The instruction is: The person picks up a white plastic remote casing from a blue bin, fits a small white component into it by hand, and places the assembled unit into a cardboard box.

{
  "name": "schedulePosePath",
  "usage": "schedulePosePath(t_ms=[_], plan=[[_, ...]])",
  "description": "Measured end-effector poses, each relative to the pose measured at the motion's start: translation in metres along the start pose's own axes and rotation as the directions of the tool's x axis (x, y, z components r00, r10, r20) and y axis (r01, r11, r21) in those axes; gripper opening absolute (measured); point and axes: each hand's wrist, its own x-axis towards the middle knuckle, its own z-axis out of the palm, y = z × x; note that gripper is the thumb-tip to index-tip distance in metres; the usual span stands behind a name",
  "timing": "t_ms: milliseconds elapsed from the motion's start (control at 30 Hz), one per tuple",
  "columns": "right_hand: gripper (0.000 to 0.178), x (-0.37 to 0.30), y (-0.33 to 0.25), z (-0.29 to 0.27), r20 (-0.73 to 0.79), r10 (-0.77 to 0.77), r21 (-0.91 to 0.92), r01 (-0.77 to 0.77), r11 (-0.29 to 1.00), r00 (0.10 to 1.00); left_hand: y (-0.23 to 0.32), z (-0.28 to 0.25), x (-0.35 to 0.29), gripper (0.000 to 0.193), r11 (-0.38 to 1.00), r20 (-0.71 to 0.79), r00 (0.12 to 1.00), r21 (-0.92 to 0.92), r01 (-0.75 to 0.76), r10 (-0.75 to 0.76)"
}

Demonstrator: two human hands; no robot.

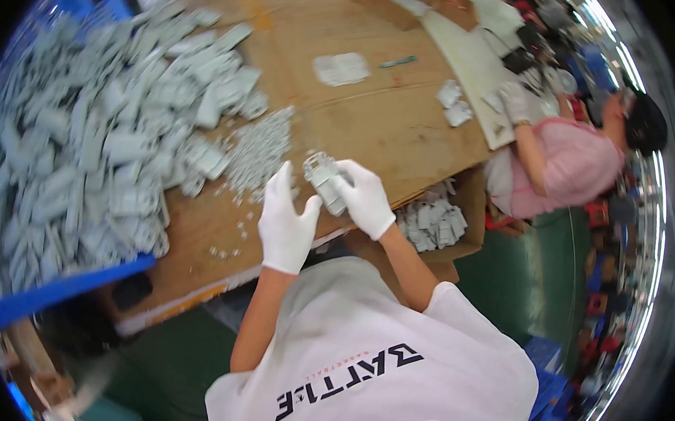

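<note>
Right now both hands wear white gloves and are up over a table covered with brown cardboard [363, 123]. The right hand [366, 199] is wrapped around a small grey plastic part [324, 182], with its fingers pressed on the side of the part and its thumb close by. The part stands almost upright, just above the near edge of the cardboard, between the two hands. The left hand [285, 222] is just beside the part, with its fingers spread and its thumb pointing toward the part; it does not seem to hold anything, and whether the thumb touches the part is hard to tell. To the left sits a big pile of grey plastic parts [91, 149], and some of it lies in a blue bin [53, 289] at the table edge. Between that pile and the hands lies a heap of tiny light bits [259, 149], with a few of them scattered on the cardboard near the left hand. Just to the right of the right arm, a brown box [471, 201] holds more grey parts. Further right, well apart, another person in a pink shirt [565, 167] has a gloved hand [514, 103] on a white board [472, 60]. A small white sheet [341, 69] lies flat on the cardboard, far from the hands.
</note>
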Motion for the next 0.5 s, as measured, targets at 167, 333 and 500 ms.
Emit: schedulePosePath(t_ms=[167,333,500], plan=[[0.026,0.081,0.065,-0.116,-0.578,-0.079,-0.446,-0.233,0.864,0.812,-0.008,0.010,-0.006,0.050,0.996,0.123,0.990,-0.062,-0.061,0.068],[0.027,0.133,0.087,-0.209,-0.731,-0.135,-0.612,-0.556,0.563,0.668,-0.004,0.018,-0.015,0.031,0.986,0.175,0.976,-0.129,-0.108,0.130],[0.032,0.098,0.007,-0.123,-0.429,-0.465,-0.846,-0.165,0.507,0.775,0.005,0.018,-0.016,0.038,0.984,0.251,0.964,-0.173,-0.041,0.085]])
